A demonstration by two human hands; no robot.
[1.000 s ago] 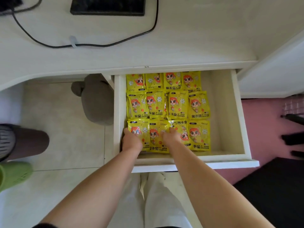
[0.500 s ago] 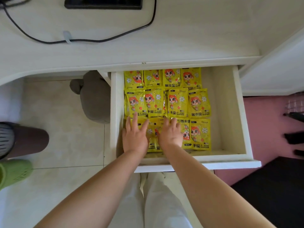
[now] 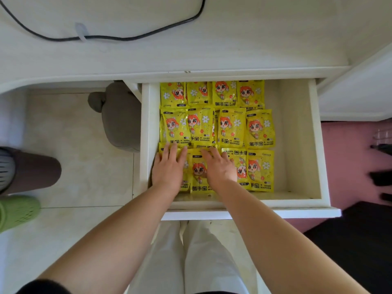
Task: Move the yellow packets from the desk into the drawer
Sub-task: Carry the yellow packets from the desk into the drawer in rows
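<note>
In the head view, the yellow packets (image 3: 216, 134) lie in three rows inside the open drawer (image 3: 297, 145), filling its left and middle and leaving a bare strip along the right wall. Each packet's long axis runs from the drawer front toward the desk, and neighbours overlap slightly at the edges. Both hands are directly on the nearest row: the left hand (image 3: 168, 168) lies flat with fingers spread on the leftmost packet, against the left wall, and the right hand (image 3: 220, 168) lies flat just beside it on the next ones, palm down, gripping nothing. The right hand is nearer the two uncovered packets of that row. The stretch of desk (image 3: 233, 39) in view carries only a black cable (image 3: 127, 37) and no packet, so the moving looks finished, with only pressing and levelling left. Below are pale floor tiles (image 3: 84, 155) and a grey stool (image 3: 118, 117) to the left of the drawer.
</note>
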